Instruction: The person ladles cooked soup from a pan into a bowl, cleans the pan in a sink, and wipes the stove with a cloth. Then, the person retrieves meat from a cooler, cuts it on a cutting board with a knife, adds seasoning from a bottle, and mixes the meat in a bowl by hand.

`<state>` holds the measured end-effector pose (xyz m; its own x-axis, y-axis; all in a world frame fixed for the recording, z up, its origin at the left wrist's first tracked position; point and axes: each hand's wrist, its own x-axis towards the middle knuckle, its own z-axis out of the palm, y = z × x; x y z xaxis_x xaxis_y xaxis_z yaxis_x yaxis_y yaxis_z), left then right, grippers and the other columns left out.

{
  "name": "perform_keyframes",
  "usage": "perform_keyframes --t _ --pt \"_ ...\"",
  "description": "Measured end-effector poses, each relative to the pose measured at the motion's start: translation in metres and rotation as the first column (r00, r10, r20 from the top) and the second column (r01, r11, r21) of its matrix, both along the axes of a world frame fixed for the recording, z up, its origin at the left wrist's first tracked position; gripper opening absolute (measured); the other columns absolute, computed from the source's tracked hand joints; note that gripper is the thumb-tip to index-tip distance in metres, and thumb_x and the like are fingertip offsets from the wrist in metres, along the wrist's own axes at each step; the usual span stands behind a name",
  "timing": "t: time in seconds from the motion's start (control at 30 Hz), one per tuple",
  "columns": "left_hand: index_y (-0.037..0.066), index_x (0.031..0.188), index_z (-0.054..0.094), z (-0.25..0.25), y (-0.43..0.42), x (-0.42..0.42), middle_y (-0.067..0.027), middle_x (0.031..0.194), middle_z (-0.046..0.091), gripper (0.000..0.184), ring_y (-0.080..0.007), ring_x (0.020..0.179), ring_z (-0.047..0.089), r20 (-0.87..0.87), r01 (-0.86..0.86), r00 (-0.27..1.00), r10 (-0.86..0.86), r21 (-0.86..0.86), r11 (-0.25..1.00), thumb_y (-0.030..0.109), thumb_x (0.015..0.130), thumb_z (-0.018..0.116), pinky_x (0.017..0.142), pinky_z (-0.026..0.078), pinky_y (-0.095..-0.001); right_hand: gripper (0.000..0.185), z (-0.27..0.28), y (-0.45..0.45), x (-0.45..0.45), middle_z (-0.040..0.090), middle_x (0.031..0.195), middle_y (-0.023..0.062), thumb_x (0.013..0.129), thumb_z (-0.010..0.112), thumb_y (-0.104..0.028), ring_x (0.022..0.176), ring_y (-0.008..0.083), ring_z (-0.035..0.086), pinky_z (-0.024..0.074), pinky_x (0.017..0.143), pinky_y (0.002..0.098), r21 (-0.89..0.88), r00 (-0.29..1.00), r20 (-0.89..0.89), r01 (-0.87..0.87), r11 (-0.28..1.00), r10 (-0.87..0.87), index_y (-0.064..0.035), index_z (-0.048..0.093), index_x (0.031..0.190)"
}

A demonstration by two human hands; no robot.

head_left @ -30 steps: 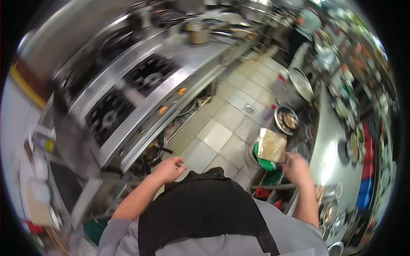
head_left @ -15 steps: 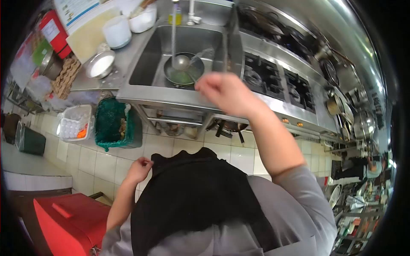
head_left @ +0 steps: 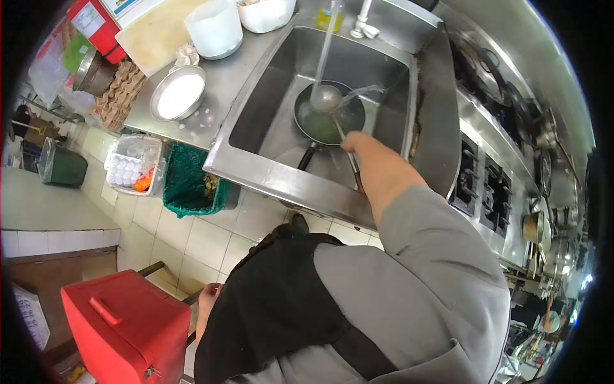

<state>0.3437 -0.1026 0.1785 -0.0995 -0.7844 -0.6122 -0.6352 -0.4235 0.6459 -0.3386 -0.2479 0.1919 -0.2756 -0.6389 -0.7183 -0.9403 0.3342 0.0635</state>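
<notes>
My right hand (head_left: 356, 142) reaches into the steel sink (head_left: 256, 121), its fingers closed on the handle of a ladle (head_left: 326, 98). The ladle's bowl lies in a dark pan (head_left: 314, 121) holding greenish water, and a stream of water falls into it from above. The pan's black handle points toward the sink's front edge. Low beside the black apron hangs my left hand (head_left: 209, 294), partly hidden, with its fingers curled; whether it holds anything cannot be made out.
Left of the sink are a bowl of white contents (head_left: 181, 93), a white tub (head_left: 214, 29) and egg trays (head_left: 121, 93). Below stand a green-lined bin (head_left: 185, 185) and a white crate (head_left: 133, 168). A red box (head_left: 128, 320) is at lower left, stove burners (head_left: 492, 198) at right.
The view has turned from the stove aisle to the sink and come closer. My right hand has gone down into the sink and taken hold of the ladle. My left hand is now lower.
</notes>
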Motion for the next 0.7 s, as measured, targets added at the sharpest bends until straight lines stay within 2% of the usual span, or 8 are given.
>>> perform_keyframes --t 0.07,0.13,0.17,0.23,0.37,0.5,0.67,0.7 --pt "-0.001 0.102 0.067 0.020 -0.002 -0.012 -0.0124 0.085 0.072 0.027 -0.0178 0.074 0.067 0.106 -0.044 0.993 0.047 -0.034 0.998 0.025 0.093 0.069 0.069 0.053 -0.0323 0.035 -0.047 0.006 0.001 0.071 0.108 0.0195 0.080 0.059 -0.026 0.102 0.0359 0.067 0.0529 0.087 0.0420 -0.076 0.997 -0.032 0.072 0.995 -0.075 -0.0043 0.074 0.104" --pt "-0.001 0.102 0.067 0.018 0.001 -0.012 -0.0128 0.085 0.072 0.026 -0.0178 0.075 0.067 0.135 -0.144 0.981 0.139 0.030 0.989 0.024 0.093 0.069 0.069 0.053 -0.0324 0.032 -0.063 0.013 -0.002 0.071 0.094 0.0202 0.086 0.055 -0.022 0.082 0.0345 0.070 0.0556 0.070 0.0434 -0.040 0.993 -0.077 0.082 0.996 -0.085 -0.0042 0.073 0.105" --pt "-0.001 0.102 0.067 0.016 0.002 -0.012 -0.0130 0.085 0.072 0.026 -0.0178 0.075 0.067 0.151 -0.194 0.971 0.185 0.054 0.979 0.024 0.093 0.069 0.069 0.053 -0.0325 0.031 -0.063 0.020 -0.004 0.070 0.089 0.0194 0.088 0.053 -0.022 0.075 0.0325 0.069 0.0545 0.064 0.0427 -0.053 0.935 0.055 0.353 0.934 -0.351 -0.0035 0.072 0.105" --pt "-0.001 0.102 0.067 0.005 -0.001 -0.011 -0.0137 0.085 0.072 0.027 -0.0191 0.075 0.067 0.102 -0.245 0.966 0.239 0.058 0.968 0.025 0.092 0.070 0.069 0.053 -0.0332 0.030 -0.056 0.027 -0.004 0.069 0.080 0.0178 0.092 0.050 -0.022 0.061 0.0287 0.067 0.0521 0.052 0.0413 0.028 0.567 0.306 0.797 0.603 -0.764 -0.0019 0.070 0.104" --pt "-0.001 0.102 0.066 -0.088 0.006 0.023 -0.0146 0.087 0.072 0.030 -0.0196 0.077 0.068 0.031 -0.094 0.995 0.091 0.089 0.992 0.027 0.092 0.069 0.070 0.053 -0.0336 0.031 -0.054 0.015 -0.001 0.066 0.070 0.0132 0.093 0.052 -0.025 0.049 0.0226 0.062 0.0477 0.043 0.0376 0.284 0.475 0.262 0.794 0.538 -0.840 0.0034 0.065 0.092" --pt "-0.001 0.101 0.068 -0.063 -0.029 -0.004 -0.0146 0.087 0.073 0.030 -0.0198 0.078 0.070 0.158 -0.078 0.985 0.070 0.045 0.996 0.028 0.092 0.068 0.071 0.053 -0.0332 0.023 -0.057 0.000 0.011 0.056 0.058 0.0093 0.087 0.058 -0.025 0.046 0.0208 0.056 0.0443 0.043 0.0371 0.200 0.886 0.174 0.395 0.897 -0.429 -0.0047 0.063 0.077" --pt "-0.001 0.098 0.070 -0.037 -0.043 0.002 -0.0148 0.085 0.073 0.030 -0.0224 0.078 0.070 0.168 -0.097 0.980 0.104 -0.050 0.994 0.028 0.091 0.068 0.072 0.054 -0.0344 0.029 -0.005 -0.017 0.029 0.043 0.057 0.0029 0.086 0.061 -0.035 0.048 0.0160 0.046 0.0376 0.044 0.0342 0.252 0.542 0.421 0.699 0.669 -0.727 -0.0076 0.056 0.080" --pt "0.000 0.099 0.070 0.007 -0.050 -0.026 -0.0151 0.087 0.073 0.030 -0.0227 0.080 0.070 0.244 -0.049 0.968 0.057 -0.039 0.998 0.028 0.092 0.067 0.074 0.053 -0.0346 0.031 -0.004 -0.022 0.035 0.043 0.058 0.0036 0.089 0.058 -0.036 0.048 0.0164 0.046 0.0392 0.043 0.0341 0.277 0.445 0.477 0.742 0.610 -0.758 -0.0050 0.058 0.086"
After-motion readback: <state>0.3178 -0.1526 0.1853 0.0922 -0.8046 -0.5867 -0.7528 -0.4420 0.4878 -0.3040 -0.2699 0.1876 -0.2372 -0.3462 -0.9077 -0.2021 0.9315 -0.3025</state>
